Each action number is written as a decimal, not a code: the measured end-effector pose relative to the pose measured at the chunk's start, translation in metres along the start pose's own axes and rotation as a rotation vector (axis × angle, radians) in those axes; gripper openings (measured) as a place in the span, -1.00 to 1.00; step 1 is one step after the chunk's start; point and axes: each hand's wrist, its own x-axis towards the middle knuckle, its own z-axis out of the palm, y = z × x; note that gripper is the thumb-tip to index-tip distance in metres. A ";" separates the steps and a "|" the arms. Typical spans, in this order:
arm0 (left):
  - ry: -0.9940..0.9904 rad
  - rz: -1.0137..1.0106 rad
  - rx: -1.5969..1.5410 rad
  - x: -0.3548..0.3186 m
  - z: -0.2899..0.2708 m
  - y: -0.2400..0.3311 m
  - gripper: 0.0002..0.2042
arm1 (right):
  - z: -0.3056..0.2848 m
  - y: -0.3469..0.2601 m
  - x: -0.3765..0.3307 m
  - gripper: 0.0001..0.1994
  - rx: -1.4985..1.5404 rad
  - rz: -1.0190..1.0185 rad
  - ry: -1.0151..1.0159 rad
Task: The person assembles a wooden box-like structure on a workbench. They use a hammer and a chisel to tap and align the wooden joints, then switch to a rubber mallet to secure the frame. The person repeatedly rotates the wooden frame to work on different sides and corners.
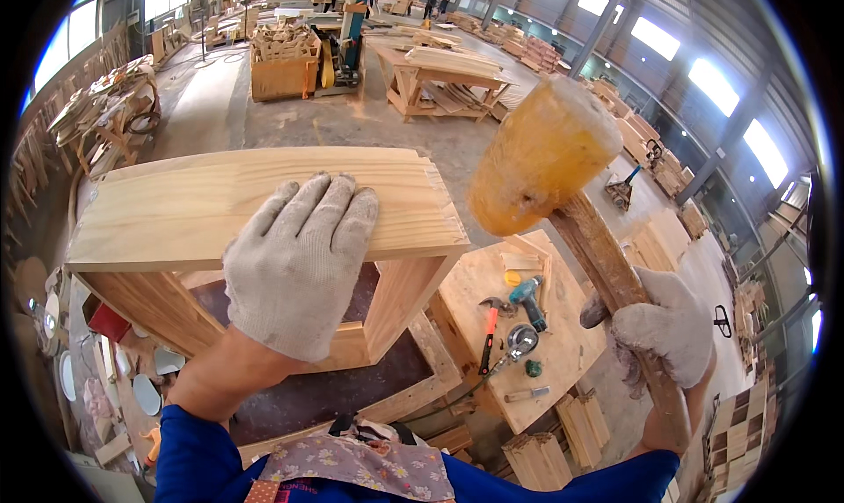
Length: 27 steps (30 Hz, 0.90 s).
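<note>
My left hand [294,261], in a grey work glove, lies flat with fingers spread on the top board of a pale wooden box frame [176,213]. The frame stands on a dark-topped workbench [334,393]. My right hand [664,331], also gloved, grips the wooden handle of a mallet [541,156]. Its yellow-orange rubber head is raised to the right of the frame, above its finger-jointed corner [440,204].
A low wooden table [479,279] to the right carries a teal drill, an orange-handled hammer and a tape measure. Stacks of wooden parts lie below it. Benches, crates and timber piles fill the workshop floor behind. White discs lie at lower left.
</note>
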 end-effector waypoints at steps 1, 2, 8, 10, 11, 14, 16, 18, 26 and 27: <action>-0.005 -0.003 -0.004 0.000 -0.001 0.000 -0.60 | 0.006 -0.001 0.001 -0.61 -0.034 0.014 -0.005; 0.001 -0.001 -0.012 0.000 0.000 0.001 -0.60 | 0.009 -0.003 0.003 -0.58 -0.068 0.028 -0.012; 0.020 -0.001 -0.010 -0.001 0.001 0.001 -0.62 | -0.001 -0.003 0.003 -0.63 -0.021 -0.026 0.007; 0.034 -0.004 -0.011 0.001 0.002 0.002 -0.64 | 0.000 -0.007 0.006 -0.67 -0.076 0.088 -0.121; 0.037 -0.002 -0.004 0.001 0.001 0.002 -0.64 | 0.003 -0.007 0.004 -0.66 -0.016 0.111 -0.035; 0.053 0.003 0.009 0.001 0.000 0.001 -0.64 | -0.001 -0.003 0.005 -0.60 0.005 -0.026 0.054; 0.066 0.009 0.016 0.001 0.003 0.001 -0.64 | -0.004 0.002 0.010 -0.61 0.104 -0.057 -0.036; 0.051 0.003 0.007 0.001 0.003 0.002 -0.64 | -0.001 0.005 0.021 -0.60 0.054 -0.018 -0.112; 0.043 -0.001 0.052 -0.004 0.007 -0.003 -0.65 | -0.006 0.007 0.036 -0.62 0.210 -0.129 -0.109; 0.051 -0.013 0.060 -0.004 0.012 -0.002 -0.65 | -0.003 0.007 0.044 -0.62 0.214 -0.107 -0.139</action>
